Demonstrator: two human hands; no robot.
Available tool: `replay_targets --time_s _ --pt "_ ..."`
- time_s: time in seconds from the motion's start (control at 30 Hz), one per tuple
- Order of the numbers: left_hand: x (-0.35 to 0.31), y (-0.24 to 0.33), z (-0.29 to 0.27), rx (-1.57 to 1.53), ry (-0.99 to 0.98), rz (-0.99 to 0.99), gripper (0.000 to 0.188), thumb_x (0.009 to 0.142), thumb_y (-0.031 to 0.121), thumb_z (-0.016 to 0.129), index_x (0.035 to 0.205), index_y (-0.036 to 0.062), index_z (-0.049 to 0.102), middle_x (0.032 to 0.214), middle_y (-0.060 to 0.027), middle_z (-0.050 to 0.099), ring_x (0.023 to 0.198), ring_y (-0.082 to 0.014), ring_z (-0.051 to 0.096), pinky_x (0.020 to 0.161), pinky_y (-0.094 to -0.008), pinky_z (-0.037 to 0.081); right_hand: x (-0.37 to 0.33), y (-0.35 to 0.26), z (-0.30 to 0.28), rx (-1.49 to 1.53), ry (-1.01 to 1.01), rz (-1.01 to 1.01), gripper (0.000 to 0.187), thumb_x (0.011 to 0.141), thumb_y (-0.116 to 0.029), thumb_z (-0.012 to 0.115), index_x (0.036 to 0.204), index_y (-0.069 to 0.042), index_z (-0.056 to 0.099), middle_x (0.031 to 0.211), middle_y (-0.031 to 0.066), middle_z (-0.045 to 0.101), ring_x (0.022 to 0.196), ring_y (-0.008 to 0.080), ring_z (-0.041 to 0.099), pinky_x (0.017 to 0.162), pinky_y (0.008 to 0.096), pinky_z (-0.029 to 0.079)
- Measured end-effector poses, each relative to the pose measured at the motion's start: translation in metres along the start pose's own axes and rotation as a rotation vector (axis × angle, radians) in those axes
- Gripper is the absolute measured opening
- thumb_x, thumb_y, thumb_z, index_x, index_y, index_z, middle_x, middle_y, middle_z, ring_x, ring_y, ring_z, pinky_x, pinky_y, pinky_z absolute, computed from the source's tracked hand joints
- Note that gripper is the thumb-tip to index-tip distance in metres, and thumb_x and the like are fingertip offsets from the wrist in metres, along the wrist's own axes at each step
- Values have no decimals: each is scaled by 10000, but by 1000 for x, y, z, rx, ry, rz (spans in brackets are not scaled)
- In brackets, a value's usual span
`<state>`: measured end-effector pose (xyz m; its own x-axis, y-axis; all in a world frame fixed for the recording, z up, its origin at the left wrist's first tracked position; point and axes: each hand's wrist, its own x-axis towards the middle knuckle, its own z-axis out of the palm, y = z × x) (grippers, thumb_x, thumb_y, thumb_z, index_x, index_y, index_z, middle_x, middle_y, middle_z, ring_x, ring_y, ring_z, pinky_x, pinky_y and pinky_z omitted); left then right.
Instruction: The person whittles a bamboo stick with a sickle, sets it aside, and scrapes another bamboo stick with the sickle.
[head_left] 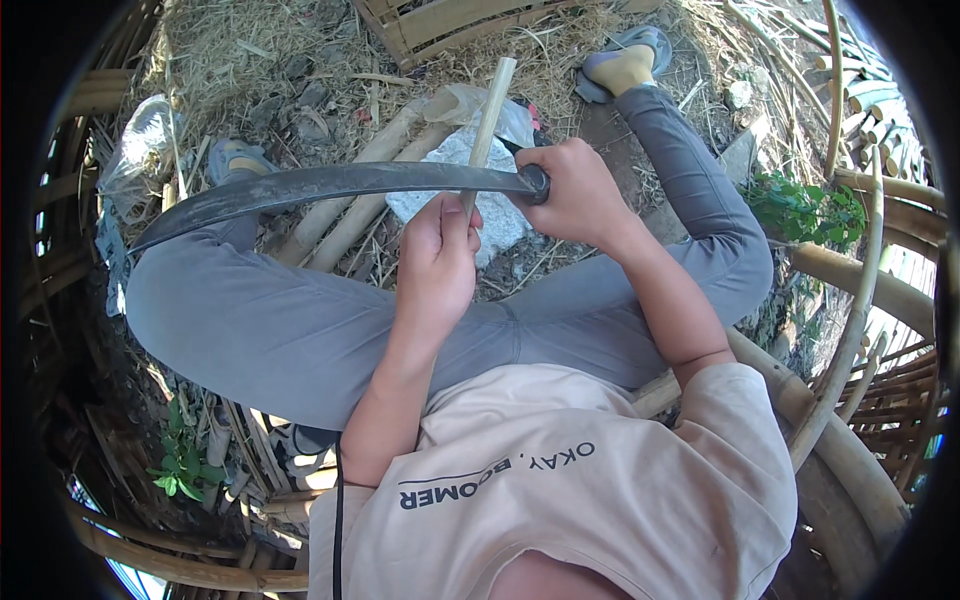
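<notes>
A long, dark machete (330, 184) with a curved blade reaches leftward across the view, its tip over my left knee. My right hand (578, 190) is wrapped round its handle, which the fingers mostly hide. Pinched in my left hand (438, 262) is a pale bamboo stick (494, 105), tilted slightly to the right and pointing away from me. Blade and stick cross just above my left fingers; whether they touch, I cannot tell. Below them on the ground lies a whitish stone-like slab (455, 160).
Two bamboo poles (345, 205) lie between my bent legs. Ahead stands a wooden crate (440, 30) on straw-strewn ground. Curved bamboo rails (850, 280) rise at the right, near a leafy plant (808, 210) and stacked cut bamboo (878, 105). Clear plastic (150, 150) lies left.
</notes>
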<state>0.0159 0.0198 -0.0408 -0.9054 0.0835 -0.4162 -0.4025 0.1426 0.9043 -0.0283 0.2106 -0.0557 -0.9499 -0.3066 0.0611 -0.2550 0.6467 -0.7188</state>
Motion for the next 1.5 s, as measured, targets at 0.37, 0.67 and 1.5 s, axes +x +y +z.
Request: replay_targets --time_s 0.37,0.67,1.5 --pt "-1 -19 2 240 100 108 379 1074 257 363 863 7 553 593 -56 493 510 -170 483 543 -371 405 8 13 23 -167 -35 100 235 585 -116 682 800 -23 705 689 203 651 726 403 655 720 452 534" --pt "-9 -18 5 171 14 71 347 1073 211 365 855 7 540 592 -37 460 509 -123 434 522 -340 378 16 59 0 -251 154 161 238 592 -164 716 807 -67 686 697 180 647 729 396 629 700 479 513" --pt "-10 1 -24 -364 -91 -235 273 1089 264 405 929 80 528 601 74 363 464 -3 293 406 -188 218 6 27 5 44 82 -43 153 739 -162 730 749 -21 670 559 168 559 561 375 577 558 410 459"
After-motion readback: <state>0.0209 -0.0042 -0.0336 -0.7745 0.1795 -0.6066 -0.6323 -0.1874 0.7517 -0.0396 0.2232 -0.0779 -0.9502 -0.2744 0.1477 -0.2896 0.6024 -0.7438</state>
